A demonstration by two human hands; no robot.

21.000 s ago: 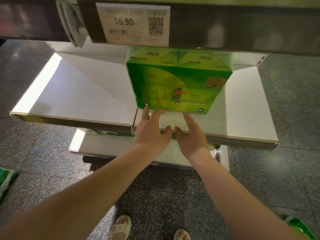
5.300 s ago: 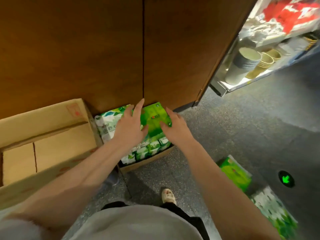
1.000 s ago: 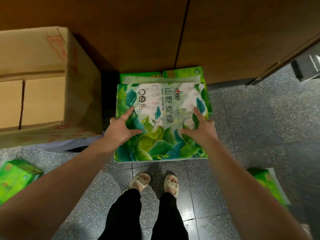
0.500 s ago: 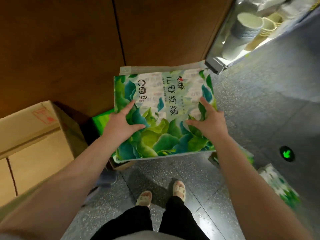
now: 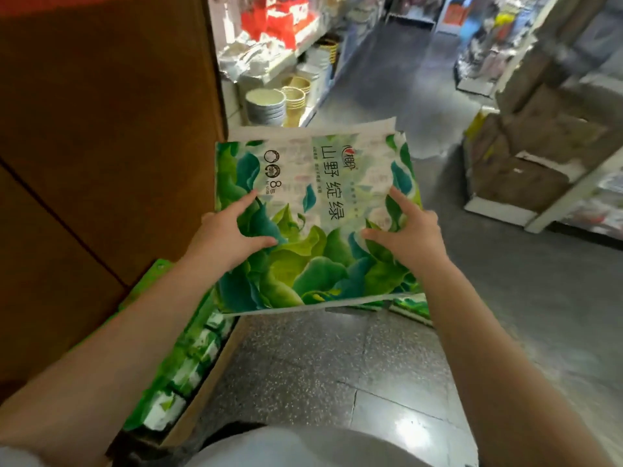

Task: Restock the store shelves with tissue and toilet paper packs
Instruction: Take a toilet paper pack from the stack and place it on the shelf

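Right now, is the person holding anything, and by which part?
Yes: a leaf-printed tissue pack, lifted off the floor. The left hand grips its left edge, the right hand its right edge, thumbs on the printed face.

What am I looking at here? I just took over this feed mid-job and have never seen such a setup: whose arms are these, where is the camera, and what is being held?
There is no machine: these are a person's two bare arms, filmed by one wide-angle camera worn on the head, looking forward and down. The left hand and right hand grip a large leaf-printed tissue pack by its sides, holding it above the floor. Lower left, an open carton holds more green packs, beside a brown panel. Ahead on the left, a shelf carries stacked paper bowls. Brown boxes sit on the right. Another green pack shows just under the held one.
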